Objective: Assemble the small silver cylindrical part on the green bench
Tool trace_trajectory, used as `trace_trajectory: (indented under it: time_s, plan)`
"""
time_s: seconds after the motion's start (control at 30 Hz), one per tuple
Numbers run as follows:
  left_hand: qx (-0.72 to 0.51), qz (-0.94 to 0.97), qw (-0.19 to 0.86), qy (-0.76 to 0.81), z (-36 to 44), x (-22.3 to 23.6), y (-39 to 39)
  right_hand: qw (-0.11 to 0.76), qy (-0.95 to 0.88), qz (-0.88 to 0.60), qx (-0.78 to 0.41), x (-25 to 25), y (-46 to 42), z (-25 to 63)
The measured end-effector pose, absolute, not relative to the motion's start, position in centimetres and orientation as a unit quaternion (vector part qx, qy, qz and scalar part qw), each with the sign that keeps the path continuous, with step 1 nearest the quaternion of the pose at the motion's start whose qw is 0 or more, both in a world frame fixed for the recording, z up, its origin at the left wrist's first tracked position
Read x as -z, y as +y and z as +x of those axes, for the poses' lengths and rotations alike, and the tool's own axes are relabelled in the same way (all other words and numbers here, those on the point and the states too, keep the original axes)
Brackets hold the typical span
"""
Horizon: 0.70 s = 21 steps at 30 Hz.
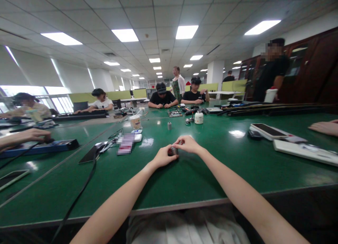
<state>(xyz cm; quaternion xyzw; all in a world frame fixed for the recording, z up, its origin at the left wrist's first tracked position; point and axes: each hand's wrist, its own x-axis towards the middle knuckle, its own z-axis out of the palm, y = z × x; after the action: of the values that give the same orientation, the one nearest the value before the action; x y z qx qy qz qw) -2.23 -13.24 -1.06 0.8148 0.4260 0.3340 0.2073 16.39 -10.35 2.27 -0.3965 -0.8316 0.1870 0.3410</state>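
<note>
A small grey metal cylinder [173, 151] stands on the green table in front of me. My left hand [163, 156] is closed round it, with the thumb on the near side. Just above and to the right, my right hand [188, 144] has its fingertips pinched together at the cylinder's top. Whatever lies in that pinch is too small and hidden to make out. A similar metal cylinder [169, 125] sits upright farther back, touched by neither hand.
Beyond are a white jar [199, 117], small metal parts [188, 121] and a paper cup [136, 122]. Phones [269, 130] and a white keyboard-like slab [303, 151] lie right. A black cable [88, 182] runs down the left. Another person's hand [35, 135] rests on a blue power strip [60, 145].
</note>
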Motion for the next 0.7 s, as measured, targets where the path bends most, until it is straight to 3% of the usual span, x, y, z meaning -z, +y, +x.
trace_trajectory:
  time_s: [0.47, 0.7]
  plan:
    - [-0.338, 0.813, 0.214, 0.423, -2.29, 1.13, -13.19, 0.414, -0.811, -0.329, -0.251, -2.8, -11.02, 16.13]
    - [-0.337, 0.814, 0.205, 0.427, -2.38, 1.08, -13.24, 0.482, -0.759, -0.364, -0.243, -3.05, -10.37, 16.55]
